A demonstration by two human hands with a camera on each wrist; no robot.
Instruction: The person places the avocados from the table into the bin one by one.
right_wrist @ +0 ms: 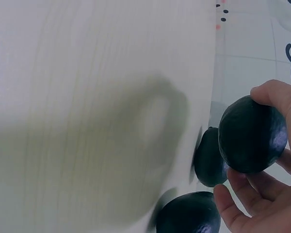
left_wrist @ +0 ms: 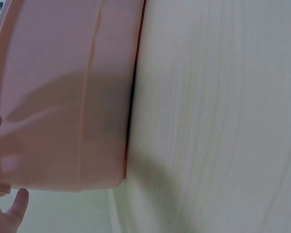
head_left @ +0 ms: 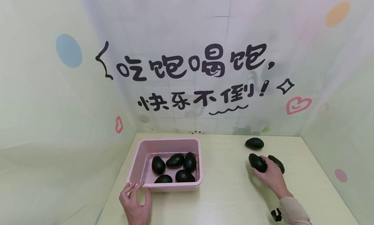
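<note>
A pink bin stands at the left of the table with several dark green avocados inside. At its near left corner, my left hand touches the rim with its fingertips; in the left wrist view some fingers show beside the bin wall. Over the right side, my right hand holds an avocado between thumb and fingers. In the right wrist view that avocado is gripped above the table. A second avocado lies just right of the hand, and a third lies farther back.
The pale wooden table meets a printed curtain wall at its back edge, with more curtain at both sides. A small black clip-like object is beside the right sleeve.
</note>
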